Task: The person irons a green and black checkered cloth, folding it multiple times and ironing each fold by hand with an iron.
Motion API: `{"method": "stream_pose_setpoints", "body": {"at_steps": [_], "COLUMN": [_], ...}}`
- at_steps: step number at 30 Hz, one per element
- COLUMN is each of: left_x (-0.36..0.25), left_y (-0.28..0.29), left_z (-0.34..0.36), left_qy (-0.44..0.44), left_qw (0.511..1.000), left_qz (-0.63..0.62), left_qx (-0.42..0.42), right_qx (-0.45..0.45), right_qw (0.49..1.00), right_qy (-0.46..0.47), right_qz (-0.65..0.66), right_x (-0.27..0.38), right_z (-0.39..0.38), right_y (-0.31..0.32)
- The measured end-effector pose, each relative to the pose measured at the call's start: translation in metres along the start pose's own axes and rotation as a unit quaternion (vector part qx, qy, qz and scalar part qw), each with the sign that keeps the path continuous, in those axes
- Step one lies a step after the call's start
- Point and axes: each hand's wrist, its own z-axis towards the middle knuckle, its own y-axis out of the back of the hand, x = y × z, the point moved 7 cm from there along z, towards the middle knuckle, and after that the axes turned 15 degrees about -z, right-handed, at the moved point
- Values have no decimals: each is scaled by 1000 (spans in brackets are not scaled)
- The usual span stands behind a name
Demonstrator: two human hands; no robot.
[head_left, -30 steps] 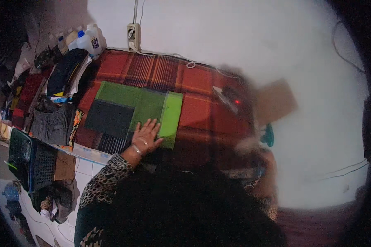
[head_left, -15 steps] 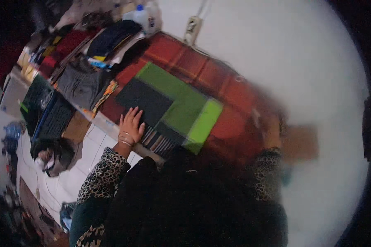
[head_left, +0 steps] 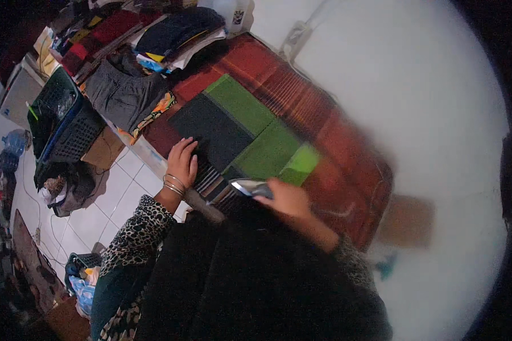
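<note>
A folded cloth with green and dark grey blocks (head_left: 219,128) and a striped part (head_left: 213,187) lies on a red-orange patterned blanket (head_left: 318,105). My left hand (head_left: 182,163), bangles at its wrist, rests with outstretched fingers on the cloth's near left edge, beside the stripes. In my right hand (head_left: 290,199) is a clothes iron (head_left: 250,187), gripped from behind. The iron's shiny tip points left, over the striped part near my body. Whether its sole touches the fabric cannot be made out.
Grey trousers (head_left: 122,88) and stacked folded clothes (head_left: 179,37) lie at the upper left. A dark basket (head_left: 68,122) stands left above white floor tiles (head_left: 119,184). A power strip (head_left: 294,38) is by the white wall. Brown cardboard (head_left: 407,221) is at the right.
My right hand has come from the blanket's right side to the striped part, and the iron now shows in it. My left hand stays on the cloth's edge. The view has shifted slightly.
</note>
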Motion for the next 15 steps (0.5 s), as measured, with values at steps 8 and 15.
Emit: {"method": "stream_pose_setpoints", "body": {"at_steps": [8,15], "left_x": [8,4], "left_y": [4,-5], "left_z": [-2,-2], "left_qy": [-6,-20], "left_qw": [1000,997], "left_qz": [15,50], "left_qx": [7,52], "right_qx": [-146,-126], "right_qw": [974,964], "right_qy": [-171,-229], "right_qz": [-35,44], "right_x": [-77,-142], "right_z": [107,107], "right_y": [53,50]}}
